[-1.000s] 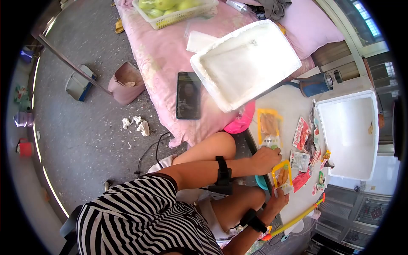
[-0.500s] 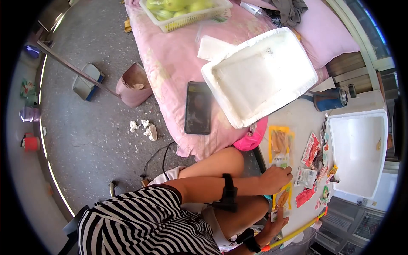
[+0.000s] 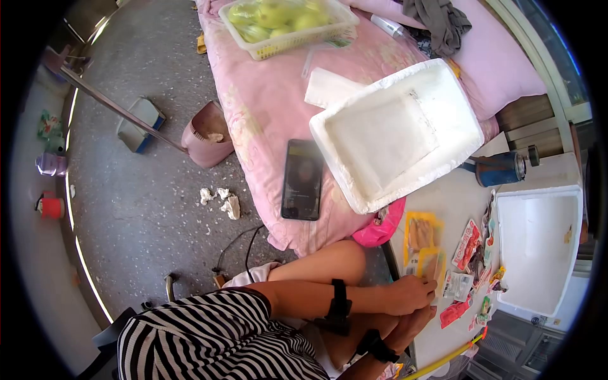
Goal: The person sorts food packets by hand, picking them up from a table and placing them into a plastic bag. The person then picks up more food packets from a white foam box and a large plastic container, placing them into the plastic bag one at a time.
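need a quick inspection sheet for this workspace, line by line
surface: white table, partly covered with snack packets
job's things: yellow snack packet at the fingertips of the left hand, beside a second yellow packet
clutter: red packets, open foam box, blue flask
hands: left hand on the table edge; right hand just below it, its grip cannot be told
cables: dark cable on the floor
surroundings: pink bed with foam lid, phone, basket of green fruit; dustpan, crumpled tissues
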`<state>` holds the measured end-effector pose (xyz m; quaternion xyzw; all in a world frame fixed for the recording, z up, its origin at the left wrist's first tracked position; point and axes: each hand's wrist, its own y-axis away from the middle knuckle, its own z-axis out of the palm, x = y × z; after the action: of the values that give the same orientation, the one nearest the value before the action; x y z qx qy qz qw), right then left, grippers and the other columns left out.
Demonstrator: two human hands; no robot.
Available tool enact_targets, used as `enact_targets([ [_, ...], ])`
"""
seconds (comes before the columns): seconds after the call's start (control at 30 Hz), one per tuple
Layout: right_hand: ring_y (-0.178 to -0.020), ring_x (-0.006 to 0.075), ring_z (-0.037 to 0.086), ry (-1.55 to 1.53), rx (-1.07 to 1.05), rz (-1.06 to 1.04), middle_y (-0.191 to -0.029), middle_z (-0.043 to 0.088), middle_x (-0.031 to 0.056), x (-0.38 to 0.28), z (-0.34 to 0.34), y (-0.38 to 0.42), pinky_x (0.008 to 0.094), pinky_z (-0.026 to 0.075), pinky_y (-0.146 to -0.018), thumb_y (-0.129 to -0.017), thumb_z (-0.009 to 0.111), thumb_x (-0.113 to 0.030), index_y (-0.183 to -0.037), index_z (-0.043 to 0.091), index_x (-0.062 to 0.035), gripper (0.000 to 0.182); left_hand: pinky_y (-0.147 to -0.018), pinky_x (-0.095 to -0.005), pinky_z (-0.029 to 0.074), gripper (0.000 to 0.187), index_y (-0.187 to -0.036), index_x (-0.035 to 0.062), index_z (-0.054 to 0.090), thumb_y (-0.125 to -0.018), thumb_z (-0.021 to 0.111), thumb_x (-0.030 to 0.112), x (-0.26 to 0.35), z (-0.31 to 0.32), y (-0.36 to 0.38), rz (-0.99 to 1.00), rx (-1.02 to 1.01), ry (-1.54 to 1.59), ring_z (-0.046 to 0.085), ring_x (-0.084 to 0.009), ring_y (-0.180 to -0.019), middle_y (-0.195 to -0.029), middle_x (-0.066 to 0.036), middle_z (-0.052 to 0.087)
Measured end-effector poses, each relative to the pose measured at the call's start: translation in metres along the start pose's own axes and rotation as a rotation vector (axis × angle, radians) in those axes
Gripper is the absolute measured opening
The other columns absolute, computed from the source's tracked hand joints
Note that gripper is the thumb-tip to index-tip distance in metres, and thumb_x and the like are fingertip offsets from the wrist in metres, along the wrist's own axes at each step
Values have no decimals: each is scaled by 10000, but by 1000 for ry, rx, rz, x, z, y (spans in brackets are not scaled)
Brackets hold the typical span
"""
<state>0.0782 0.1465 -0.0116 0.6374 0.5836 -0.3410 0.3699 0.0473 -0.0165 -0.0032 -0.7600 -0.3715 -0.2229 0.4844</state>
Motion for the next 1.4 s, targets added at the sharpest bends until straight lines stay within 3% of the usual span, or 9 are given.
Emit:
enact_targets([
  [0.2,-934,171,579,-644,52,256,-1042,580,73,-57,28,-3,304,476,-820,-951,522,-119,-1077,568,-27,163,-542,-361,499,186,-807,-12,555,-720,566,153,1,3,0,-23,65,-37,581,-254,-743,-880,-122,500],
  [0.3,-863,139,603,-384,86,299,-1030,603,73,-64,24,4,278,497,-751,-950,534,-131,-1063,571,-16,165,-539,-372,491,191,-811,-10,547,-714,569,153,2,1,1,-74,12,4,579,-255,-744,-892,-123,507],
  [0.6,-851,163,577,-454,-50,142,-966,568,78,-39,22,-2,313,473,-737,-965,460,-131,-986,532,-5,147,-555,-361,490,213,-866,-11,564,-742,558,162,5,-8,-1,-61,6,21,579,-232,-767,-898,-106,514],
  [0.7,-910,235,526,1146,13,-468,-1011,510,126,-22,19,-8,374,428,-809,-967,411,-165,-986,491,-8,177,-573,-349,499,222,-896,-9,580,-755,548,160,8,-9,-1,-82,33,-20,577,-224,-775,-904,-95,519],
  [0.83,-968,285,475,733,42,-325,-1081,469,164,-7,16,-7,389,376,-882,-973,375,-197,-1071,459,7,241,-586,-339,504,216,-903,-4,590,-765,543,155,9,-2,-1,-93,86,-54,577,-222,-781,-914,-85,526],
  [1.1,-997,266,480,780,-50,-489,-1101,470,153,-59,21,11,348,377,-906,-987,350,-200,-1161,436,15,289,-608,-329,499,234,-920,-8,594,-764,552,161,9,-5,0,-103,25,4,589,-221,-813,-960,-88,543],
  [1.2,-1037,266,488,-40,-51,-2,-1105,484,144,-13,18,2,337,387,-939,-990,346,-219,-1229,420,27,351,-599,-337,493,238,-934,-6,597,-765,565,159,6,-3,-1,-40,163,-74,583,-228,-797,-963,-96,544],
  [1.3,-1074,259,505,504,1,-100,-1119,500,131,-10,26,-5,343,396,-977,-984,364,-210,-1234,443,21,348,-633,-346,507,225,-947,-5,598,-790,568,153,10,-34,-4,-64,75,-54,589,-246,-836,-994,-118,549],
  [1.4,-1053,254,530,1197,352,-563,-1104,515,131,-23,47,-5,353,423,-968,-972,375,-150,-1192,473,11,289,-697,-366,504,200,-941,-13,604,-832,548,145,24,-11,-8,-269,215,-12,588,-268,-869,-1061,-153,570],
])
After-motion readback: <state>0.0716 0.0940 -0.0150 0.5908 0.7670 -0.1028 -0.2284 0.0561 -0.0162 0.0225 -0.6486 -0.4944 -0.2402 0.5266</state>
